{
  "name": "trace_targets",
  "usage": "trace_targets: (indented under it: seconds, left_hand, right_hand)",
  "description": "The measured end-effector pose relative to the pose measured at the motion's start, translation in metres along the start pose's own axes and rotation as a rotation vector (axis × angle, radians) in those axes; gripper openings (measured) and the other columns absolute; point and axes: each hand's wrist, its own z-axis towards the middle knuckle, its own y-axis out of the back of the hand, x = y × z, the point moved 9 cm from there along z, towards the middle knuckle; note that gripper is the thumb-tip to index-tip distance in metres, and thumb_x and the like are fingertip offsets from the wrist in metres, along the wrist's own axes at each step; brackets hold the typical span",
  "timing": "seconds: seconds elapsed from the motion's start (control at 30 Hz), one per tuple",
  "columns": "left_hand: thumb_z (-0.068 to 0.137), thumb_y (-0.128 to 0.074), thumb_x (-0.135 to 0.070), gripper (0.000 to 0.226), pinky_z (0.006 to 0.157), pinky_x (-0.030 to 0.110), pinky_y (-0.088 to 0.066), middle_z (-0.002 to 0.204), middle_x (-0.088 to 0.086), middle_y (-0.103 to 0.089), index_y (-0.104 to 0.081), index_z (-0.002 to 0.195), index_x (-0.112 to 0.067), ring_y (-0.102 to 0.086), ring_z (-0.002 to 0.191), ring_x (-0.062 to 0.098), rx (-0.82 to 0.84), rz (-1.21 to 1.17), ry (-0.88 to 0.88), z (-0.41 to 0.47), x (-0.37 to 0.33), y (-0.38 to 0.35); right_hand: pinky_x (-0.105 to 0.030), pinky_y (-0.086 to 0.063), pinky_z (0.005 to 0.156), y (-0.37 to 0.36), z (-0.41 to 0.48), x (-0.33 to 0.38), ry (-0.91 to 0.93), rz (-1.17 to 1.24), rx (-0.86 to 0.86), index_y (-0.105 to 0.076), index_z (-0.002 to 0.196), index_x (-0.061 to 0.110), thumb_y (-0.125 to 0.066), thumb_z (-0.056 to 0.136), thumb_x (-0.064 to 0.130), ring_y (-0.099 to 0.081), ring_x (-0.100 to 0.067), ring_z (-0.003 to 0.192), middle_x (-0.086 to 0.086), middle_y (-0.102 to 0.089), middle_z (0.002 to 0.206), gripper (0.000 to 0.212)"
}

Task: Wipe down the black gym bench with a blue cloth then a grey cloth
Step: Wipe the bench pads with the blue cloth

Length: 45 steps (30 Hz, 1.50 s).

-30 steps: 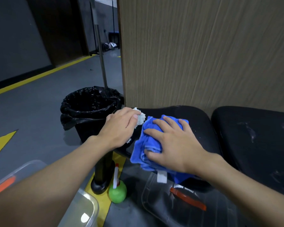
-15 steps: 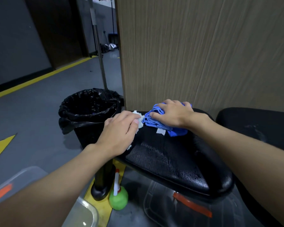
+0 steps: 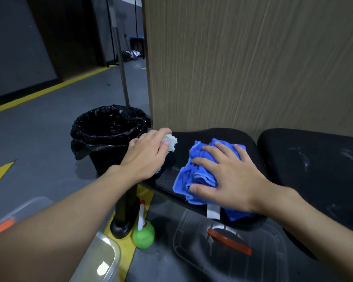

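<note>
Blue cloth [image 3: 189, 176] under the flat right hand [image 3: 230, 180] should sweep the bench [image 3: 204, 135] edge to edge; left hand [image 3: 145, 155] grips grey cloth [image 3: 171, 142].

Camera: we wore one wide-angle camera on the head.
Facing: we looked forward and down, along both forearms.
Nearness: we stood close; the left hand [image 3: 147, 153], pinching a pale cloth [image 3: 171, 142], and the right hand [image 3: 228, 180], flat on the blue cloth [image 3: 192, 171], filled mid-frame over the black bench [image 3: 208, 135].
Margins: a lined bin [image 3: 102, 127] sat left, a wooden panel [image 3: 253, 58] ahead, a green spray bottle [image 3: 144, 237] low on the floor.
</note>
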Motion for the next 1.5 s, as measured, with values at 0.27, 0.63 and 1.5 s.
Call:
trace_targets:
  seconds: [0.27, 0.63, 1.5]
  left_hand:
    - [0.086, -0.026, -0.051, 0.050, 0.104, 0.051, -0.033, 0.133, -0.018, -0.051, -0.057, 0.124, -0.039, -0.043, 0.128, 0.012, -0.079, 0.047, -0.023, 0.002, -0.004, -0.001]
    - [0.089, -0.024, -0.051, 0.046, 0.103, 0.051, -0.034, 0.130, -0.017, -0.052, -0.060, 0.117, -0.042, -0.043, 0.126, 0.011, -0.097, 0.053, -0.024, 0.005, 0.003, -0.004]
    - [0.090, -0.037, -0.039, 0.037, 0.100, 0.049, -0.037, 0.126, -0.012, -0.052, -0.057, 0.120, -0.031, -0.046, 0.120, 0.017, -0.071, 0.020, 0.043, 0.000, 0.011, 0.005]
  right_hand:
    - [-0.064, -0.004, 0.112, -0.006, 0.005, 0.007, -0.064, -0.106, -0.031, -0.020, 0.148, 0.052, -0.006, 0.068, 0.085, 0.001, -0.032, 0.151, -0.002, -0.001, 0.166, 0.088]
    - [-0.063, -0.013, 0.109, -0.007, 0.108, -0.080, -0.264, -0.001, 0.056, -0.040, 0.139, 0.051, -0.022, 0.082, 0.081, -0.022, -0.027, 0.143, -0.002, -0.033, 0.150, 0.067]
    - [-0.063, -0.006, 0.114, -0.001, -0.022, -0.036, -0.140, 0.004, -0.018, -0.028, 0.144, 0.054, -0.008, 0.071, 0.085, -0.003, -0.024, 0.150, 0.008, -0.014, 0.160, 0.081]
